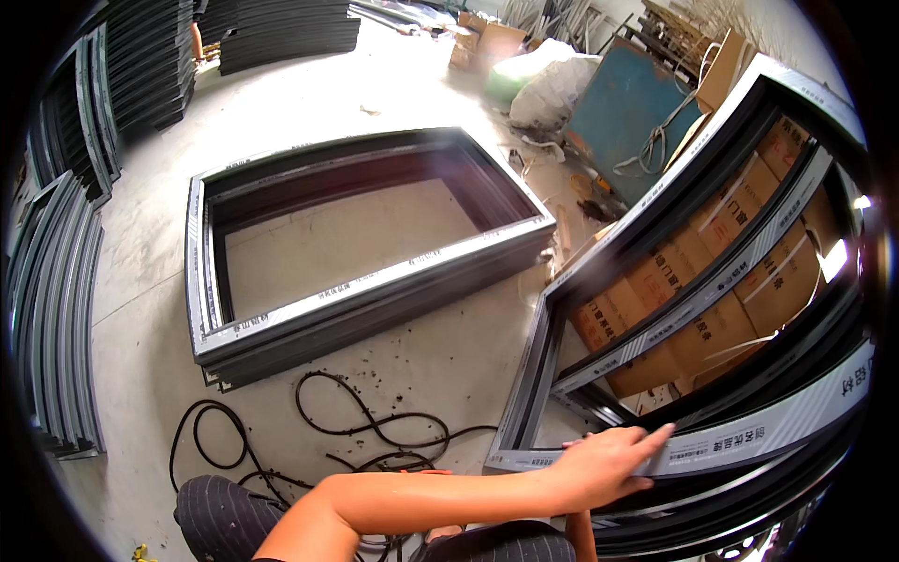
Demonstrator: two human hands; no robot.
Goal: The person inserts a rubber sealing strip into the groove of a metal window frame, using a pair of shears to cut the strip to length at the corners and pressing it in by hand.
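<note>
My left hand (609, 465) rests on the near side of a grey aluminium window frame (721, 448) at the right. Its fingers are stretched out to the right along the film-covered profile, and the thumb points toward me. Nothing shows in its grasp. Below the left wrist, a short part of my right forearm (582, 539) comes up from the lower edge; the left arm hides most of the right hand. The window frame has two openings parted by a crossbar (693, 300), and more dark frames lie beneath its near side.
A stack of rectangular frames (375, 281) lies on the floor ahead. Black cable (361, 426) coils near my knees. Curved-looking piles of dark profiles (61, 318) stand at the left. Brown cartons (674, 281) show through the window frame; a blue panel (627, 112) and white sacks (552, 89) are behind.
</note>
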